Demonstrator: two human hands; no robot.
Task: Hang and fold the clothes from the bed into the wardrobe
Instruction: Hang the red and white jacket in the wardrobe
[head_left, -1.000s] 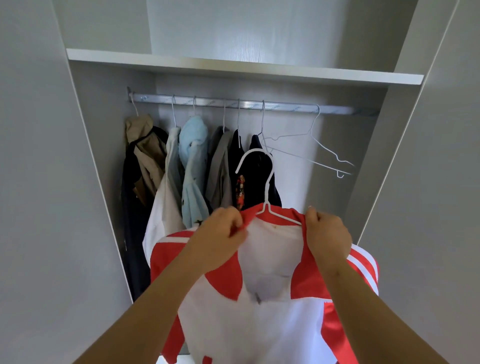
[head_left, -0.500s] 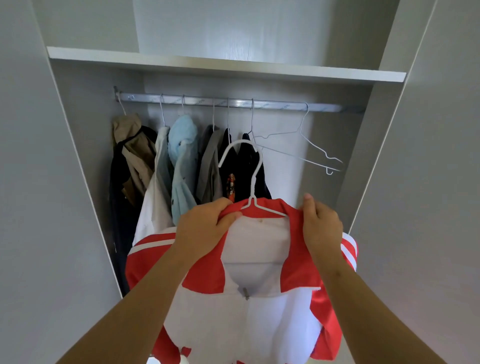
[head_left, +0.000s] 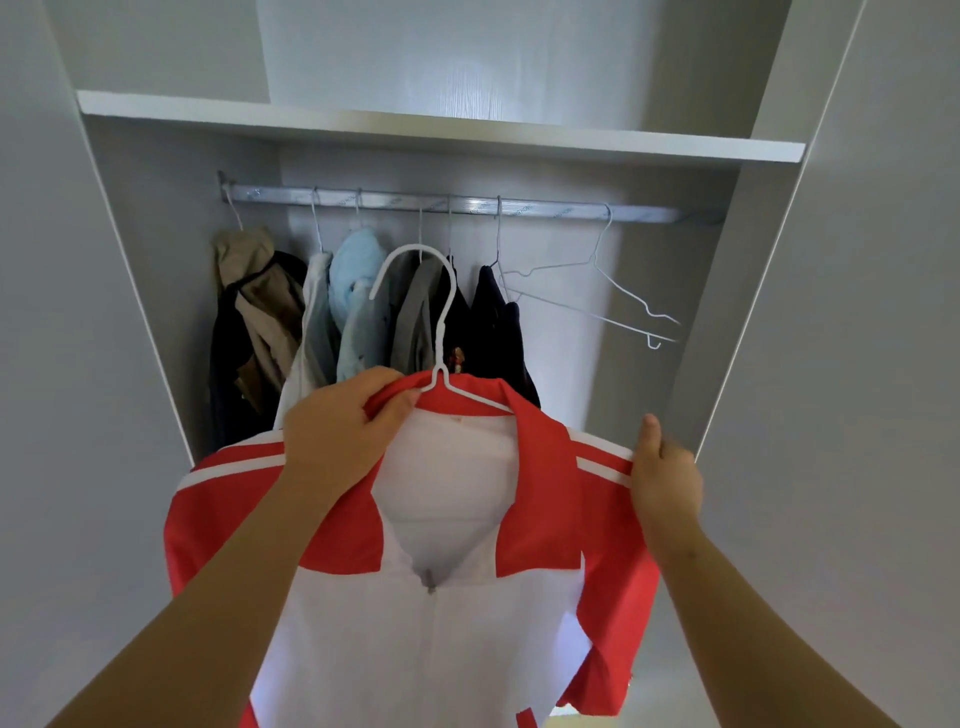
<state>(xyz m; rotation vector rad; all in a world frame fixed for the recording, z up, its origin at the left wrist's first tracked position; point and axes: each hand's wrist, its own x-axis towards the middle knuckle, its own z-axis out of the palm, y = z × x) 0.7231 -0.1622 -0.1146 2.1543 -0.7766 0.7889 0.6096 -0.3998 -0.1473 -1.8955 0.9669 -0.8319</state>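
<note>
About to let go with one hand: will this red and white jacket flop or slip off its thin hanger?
Probably floppy: the jacket sags in folds below the right hand. Likely light, hung on a thin wire hanger. It could slip: the open collar sits loosely.

rail (head_left: 644, 213) free at right, hung clothes (head_left: 363, 312) crowding left, empty hanger (head_left: 613, 291) between

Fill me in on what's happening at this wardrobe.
A person is hanging up a red and white jacket, already on a white hanger. The left hand grips its collar beside the hanger's neck; the right hand holds one shoulder. The hook is below the rail, not yet on it. Other clothes hang at left, an empty wire hanger at right.
</note>
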